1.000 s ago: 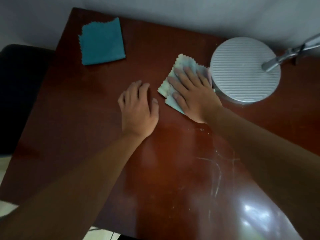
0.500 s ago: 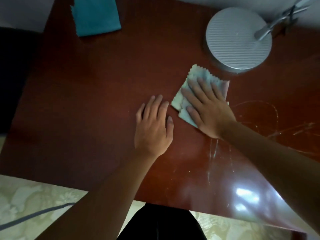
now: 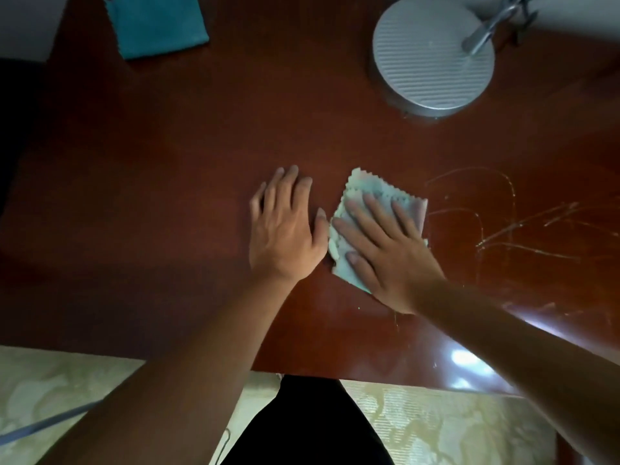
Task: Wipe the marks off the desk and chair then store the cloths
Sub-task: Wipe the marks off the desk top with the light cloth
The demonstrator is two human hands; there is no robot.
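A pale, zigzag-edged cloth (image 3: 369, 193) lies flat on the dark red-brown desk (image 3: 151, 196). My right hand (image 3: 385, 250) presses down on it with fingers spread. My left hand (image 3: 285, 229) rests flat on the desk just left of the cloth, its thumb touching the cloth's edge, holding nothing. Whitish scribble marks (image 3: 496, 223) cross the desk to the right of the cloth. A folded teal cloth (image 3: 157, 25) lies at the far left corner of the desk.
A round ribbed grey lamp base (image 3: 432, 55) with a metal arm (image 3: 493, 25) stands at the far right. A dark chair (image 3: 16, 105) shows at the left edge. The desk's near edge runs above patterned floor (image 3: 453, 427) and my dark-clothed leg (image 3: 308, 424).
My right hand has slid the pale cloth toward me, away from the lamp base, and my left hand has come back with it. The view has tilted down, showing floor and scribble marks.
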